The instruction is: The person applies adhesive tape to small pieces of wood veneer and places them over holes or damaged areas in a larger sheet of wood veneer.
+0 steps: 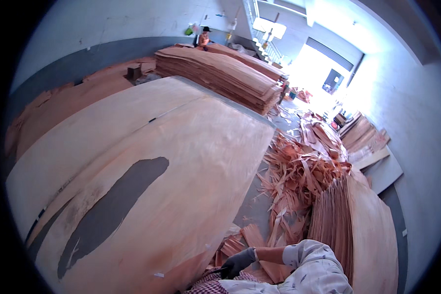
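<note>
My right hand [239,261], in a dark grey glove, is low in the head view by the near right edge of a large wood veneer sheet [201,161]. Its fingers are closed, and a thin dark tip shows at them; what they hold is not clear. Checked cloth lies just below the hand. The pale sheet has a long ragged gap with a grey surface [117,210] showing through, and a smaller gap beside it. A long thin dark strip [98,164] runs across the sheet. My left hand is out of sight.
Torn veneer scraps [299,171] heap on the floor to the right. Beside them stands a tall veneer stack [367,230]. A larger stack [220,76] lies beyond the sheet, with a person [204,39] behind it. Boards [377,161] lean against the right wall.
</note>
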Motion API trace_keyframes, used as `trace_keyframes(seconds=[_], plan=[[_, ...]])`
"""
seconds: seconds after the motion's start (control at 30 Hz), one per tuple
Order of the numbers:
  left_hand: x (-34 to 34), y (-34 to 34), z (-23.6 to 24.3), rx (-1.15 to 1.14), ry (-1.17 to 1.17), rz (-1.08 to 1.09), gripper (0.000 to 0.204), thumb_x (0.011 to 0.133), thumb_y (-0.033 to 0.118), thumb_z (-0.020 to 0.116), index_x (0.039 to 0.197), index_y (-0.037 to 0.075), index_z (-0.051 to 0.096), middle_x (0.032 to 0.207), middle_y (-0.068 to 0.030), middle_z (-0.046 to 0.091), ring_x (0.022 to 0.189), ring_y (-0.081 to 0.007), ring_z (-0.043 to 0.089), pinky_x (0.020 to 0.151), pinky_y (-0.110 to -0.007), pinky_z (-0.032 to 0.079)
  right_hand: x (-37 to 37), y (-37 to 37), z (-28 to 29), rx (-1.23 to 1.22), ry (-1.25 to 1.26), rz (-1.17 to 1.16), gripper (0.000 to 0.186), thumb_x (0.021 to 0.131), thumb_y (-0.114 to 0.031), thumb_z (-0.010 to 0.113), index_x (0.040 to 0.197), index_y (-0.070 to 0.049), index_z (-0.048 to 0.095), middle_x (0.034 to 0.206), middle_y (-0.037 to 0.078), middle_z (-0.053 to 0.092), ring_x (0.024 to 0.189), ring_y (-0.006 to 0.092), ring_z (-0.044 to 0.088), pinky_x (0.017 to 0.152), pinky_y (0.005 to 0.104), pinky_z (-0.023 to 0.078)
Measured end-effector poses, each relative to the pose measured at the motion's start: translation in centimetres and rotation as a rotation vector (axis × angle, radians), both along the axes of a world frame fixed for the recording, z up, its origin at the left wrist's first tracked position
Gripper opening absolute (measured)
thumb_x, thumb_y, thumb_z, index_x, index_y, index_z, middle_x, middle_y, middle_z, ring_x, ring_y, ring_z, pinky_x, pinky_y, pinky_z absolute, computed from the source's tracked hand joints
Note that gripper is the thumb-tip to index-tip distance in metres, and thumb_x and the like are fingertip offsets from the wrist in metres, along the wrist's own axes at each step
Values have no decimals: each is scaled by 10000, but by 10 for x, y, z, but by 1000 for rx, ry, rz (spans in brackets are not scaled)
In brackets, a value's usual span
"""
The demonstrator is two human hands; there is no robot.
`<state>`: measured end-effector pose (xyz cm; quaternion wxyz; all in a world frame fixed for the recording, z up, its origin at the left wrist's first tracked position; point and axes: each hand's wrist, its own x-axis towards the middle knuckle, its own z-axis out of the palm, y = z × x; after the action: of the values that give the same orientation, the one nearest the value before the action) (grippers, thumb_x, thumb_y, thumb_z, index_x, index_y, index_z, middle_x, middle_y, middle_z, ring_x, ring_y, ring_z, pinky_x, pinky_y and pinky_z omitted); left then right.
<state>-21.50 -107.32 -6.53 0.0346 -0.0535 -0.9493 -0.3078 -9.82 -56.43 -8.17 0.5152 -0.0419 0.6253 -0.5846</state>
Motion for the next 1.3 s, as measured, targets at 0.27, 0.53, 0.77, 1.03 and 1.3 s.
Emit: trace_keyframes(seconds=[0.27, 0.53, 0.77, 1.03, 1.3], plan=[[-14, 4, -17, -160, 35, -361, 344, 881, 229, 446, 1127, 18, 559, 1094, -163, 589, 1008, -299, 545, 911, -421, 420, 18, 1, 0, 34, 26, -115, 317, 817, -212, 663, 1024, 11, 574, 814, 12, 589, 740, 94, 522, 649, 272, 467], [-15, 66, -37, -81, 186, -426, 405, 709, 79, 533, 1107, 23, 575, 1148, -165, 553, 1053, -337, 507, 961, -449, 372, -83, -8, 104, 395, 278, -277, 109, 831, -98, 608, 882, -2, 627, 816, 69, 631, 762, 128, 586, 750, 294, 479], [-50, 117, -46, -84, 272, -350, 361, 755, 112, 587, 1111, 53, 581, 1172, -104, 519, 1086, -289, 488, 928, -435, 387, -161, -85, 65, 196, 325, -507, 174, 833, -108, 604, 953, 17, 588, 762, 48, 601, 680, 105, 569, 598, 229, 462], [-75, 139, -74, -168, 252, -413, 396, 769, 166, 602, 1143, 45, 559, 1172, -110, 511, 1107, -288, 468, 936, -438, 371, -220, -161, -4, -23, 203, -663, 226, 857, -140, 587, 1034, 1, 586, 717, 42, 584, 509, 85, 499, 441, 211, 408], [-78, 141, -82, -216, 231, -416, 471, 770, 204, 614, 1206, 56, 517, 1241, -109, 480, 1123, -272, 460, 930, -441, 358, -223, -165, -43, 55, 103, -698, 217, 880, -110, 550, 1064, 5, 562, 722, 44, 577, 499, 96, 504, 420, 231, 433]])
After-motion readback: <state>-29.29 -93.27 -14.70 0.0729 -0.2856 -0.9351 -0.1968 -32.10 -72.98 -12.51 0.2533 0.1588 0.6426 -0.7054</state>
